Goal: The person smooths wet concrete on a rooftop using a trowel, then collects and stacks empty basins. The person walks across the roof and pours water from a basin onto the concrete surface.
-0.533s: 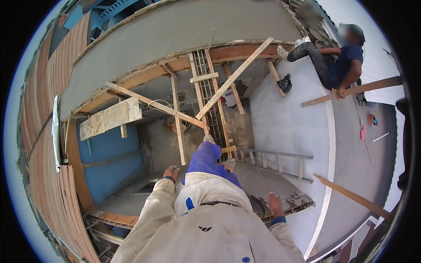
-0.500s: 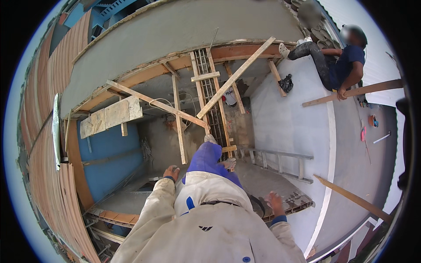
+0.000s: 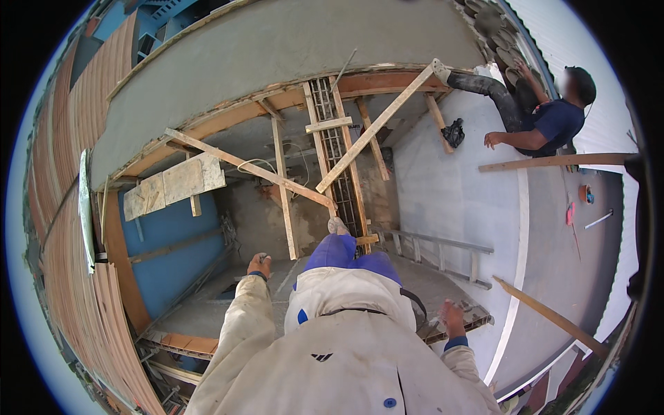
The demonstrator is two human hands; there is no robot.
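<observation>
I look straight down from a height over my pale jacket and blue trousers [image 3: 342, 252]. My left hand [image 3: 259, 265] hangs out over the open shaft with its fingers curled; a small grey thing shows at the knuckles, too small to name. My right hand [image 3: 453, 319] is at my side with its fingers spread, next to the edge of a concrete slab [image 3: 477, 321], and holds nothing. My foot [image 3: 337, 225] rests by a rebar cage [image 3: 335, 138] framed in timber.
Diagonal wooden braces [image 3: 377, 124] cross the shaft below. A metal ladder [image 3: 432, 242] lies on the grey slab [image 3: 449, 194]. At the upper right a person in a dark blue shirt [image 3: 550, 121] crouches, one foot on a brace. A black shoe [image 3: 453, 131] lies nearby.
The person at the upper right has shifted lower and stretched a leg toward the brace top. My hands have stayed about where they were.
</observation>
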